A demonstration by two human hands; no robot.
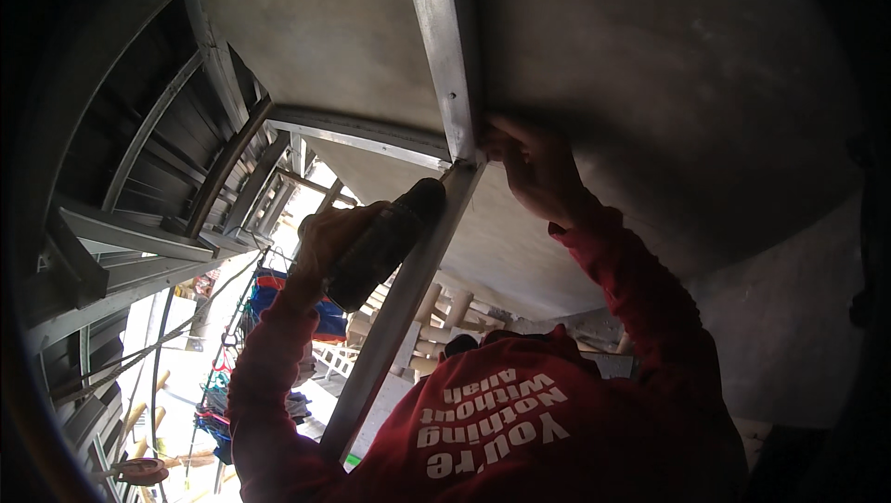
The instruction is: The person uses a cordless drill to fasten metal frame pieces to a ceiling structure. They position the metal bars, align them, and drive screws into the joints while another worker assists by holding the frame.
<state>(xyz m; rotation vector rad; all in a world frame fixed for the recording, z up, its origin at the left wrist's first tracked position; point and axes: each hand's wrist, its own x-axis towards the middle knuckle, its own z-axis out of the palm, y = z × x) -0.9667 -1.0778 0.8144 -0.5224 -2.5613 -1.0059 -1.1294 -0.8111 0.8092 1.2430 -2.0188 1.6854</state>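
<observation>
Drill (388,245), long axis slanting, pointing up-right toward beam joint (467,154)

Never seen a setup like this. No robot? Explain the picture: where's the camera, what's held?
No robot: these are a person's own bare hands. The single picture comes from a wide fisheye camera worn on the head, so straight edges bend; the red top below is the wearer's. The left hand grips what looks like a dark power drill, its tip at the joint between metal bars. The right hand has its fingers at that joint; whether they pinch something small is too dark to tell. Grey panels lie against the bars.
</observation>
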